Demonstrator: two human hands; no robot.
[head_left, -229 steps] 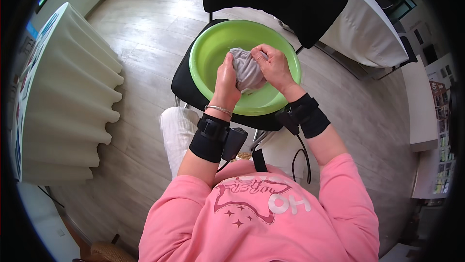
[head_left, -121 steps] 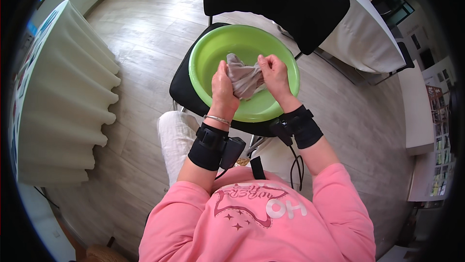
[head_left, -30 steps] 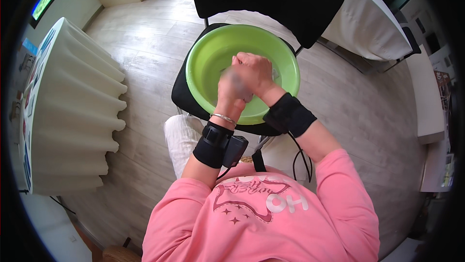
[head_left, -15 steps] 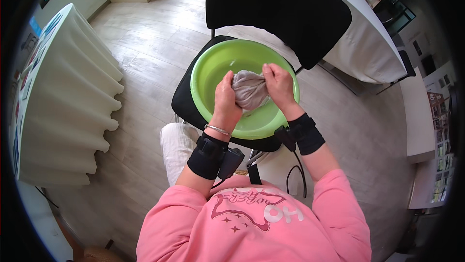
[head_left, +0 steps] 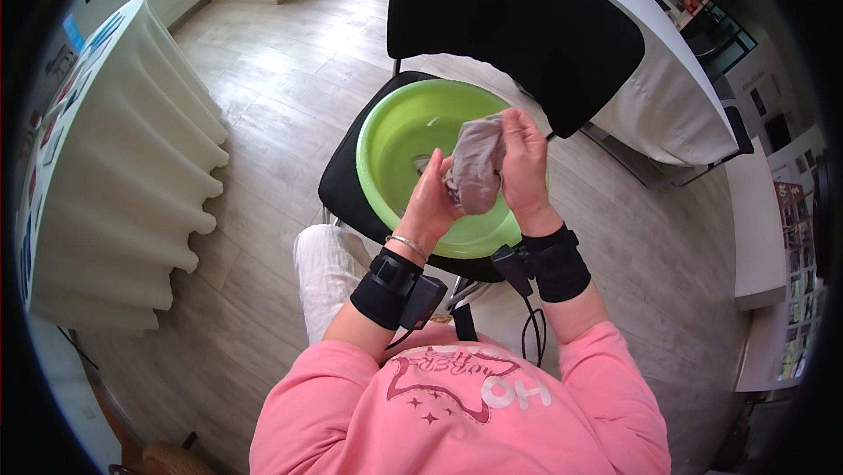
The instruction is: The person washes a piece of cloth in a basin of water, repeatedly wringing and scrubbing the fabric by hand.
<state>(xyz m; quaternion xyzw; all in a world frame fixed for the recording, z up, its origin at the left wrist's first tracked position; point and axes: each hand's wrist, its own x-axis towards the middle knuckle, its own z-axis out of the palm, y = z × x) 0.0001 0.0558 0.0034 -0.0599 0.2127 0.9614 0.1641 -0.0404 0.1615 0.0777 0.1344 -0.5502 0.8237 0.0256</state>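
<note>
A wet, greyish-mauve cloth (head_left: 479,168) is bunched up over a light green plastic basin (head_left: 379,154). My right hand (head_left: 525,163) pinches its upper right edge between thumb and fingers. On the other side my left hand (head_left: 430,205) cradles the lower left part of the cloth, thumb up and fingers partly hidden behind the fabric. Just beyond the left thumb, a small greyish bit shows against the basin; I cannot tell whether it belongs to the same cloth. Shallow water seems to lie in the basin, which rests on the seat of a black chair (head_left: 344,178).
The chair's black backrest (head_left: 514,23) rises behind the basin. To the left stands a table with a white draped cloth (head_left: 132,176); another white-draped table (head_left: 663,115) is at the far right. Both wrists wear black bands with small devices, and a cable (head_left: 533,334) dangles from the right one.
The cloth has gone from a tight bundle to a looser, hanging shape and shifted right. My right hand has turned and moved slightly right; my left hand has loosened around the fabric.
</note>
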